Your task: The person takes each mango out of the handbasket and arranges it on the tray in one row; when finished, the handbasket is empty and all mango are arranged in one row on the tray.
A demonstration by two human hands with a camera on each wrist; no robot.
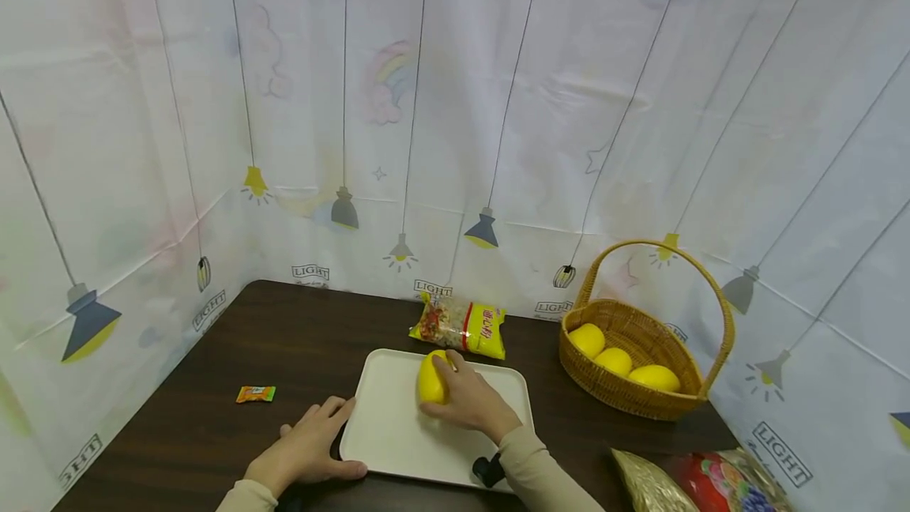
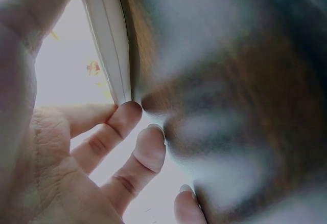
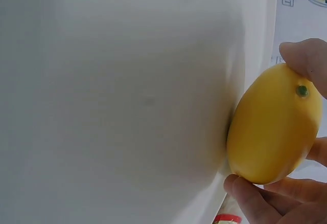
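On the cream rectangular tray point(image 1: 398, 441), my right hand point(image 1: 465, 397) holds a smooth yellow lemon point(image 1: 431, 382) between thumb and fingers. The right wrist view shows the lemon point(image 3: 273, 127) close over the tray's surface, a green stem spot near the thumb. At the tray's near left corner lies my left hand point(image 1: 309, 445), fingers spread. Its thumb is by the near edge and its index finger by the left edge. In the left wrist view one fingertip point(image 2: 127, 116) meets the tray rim point(image 2: 115, 45), while the other fingers rest on the dark table.
A wicker basket point(image 1: 618, 389) with a tall handle stands at the right, holding several lemons point(image 1: 654, 378). Behind the tray lies a yellow-ended food packet point(image 1: 462, 326). A small orange wrapped candy point(image 1: 256, 394) is at the left. Gold and red bags point(image 1: 711, 480) lie at the near right.
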